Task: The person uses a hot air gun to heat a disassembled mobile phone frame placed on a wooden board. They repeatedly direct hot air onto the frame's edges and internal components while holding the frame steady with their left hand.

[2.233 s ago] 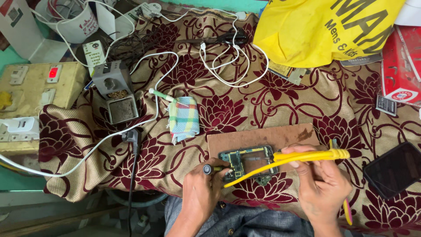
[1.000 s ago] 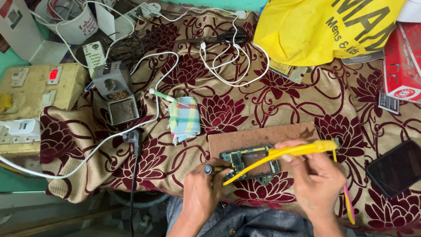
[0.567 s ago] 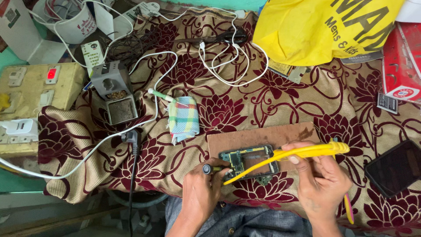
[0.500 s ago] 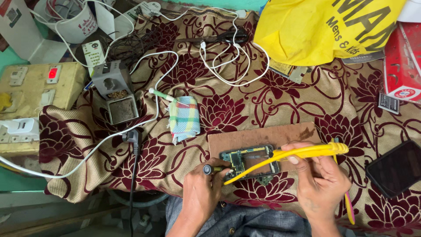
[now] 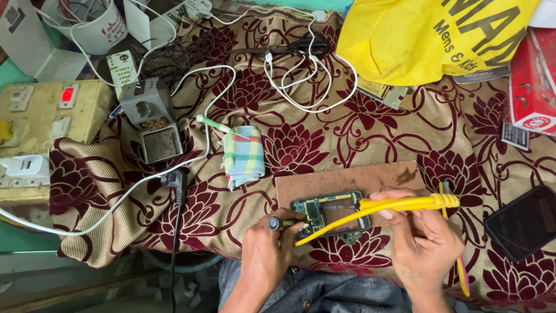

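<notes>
While right hand (image 5: pixel 425 243) grips, circuit board (image 5: pixel 330 214) left

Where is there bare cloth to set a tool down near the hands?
Free: the cloth between the checked rag, white cable loops and brown board. Also right of the board, toward the dark phone. Crowded: upper left around the metal stand.

Right hand (image 5: pixel 425 246) holds yellow cable (image 5: pixel 399 204) over circuit board (image 5: pixel 330 211).
</notes>
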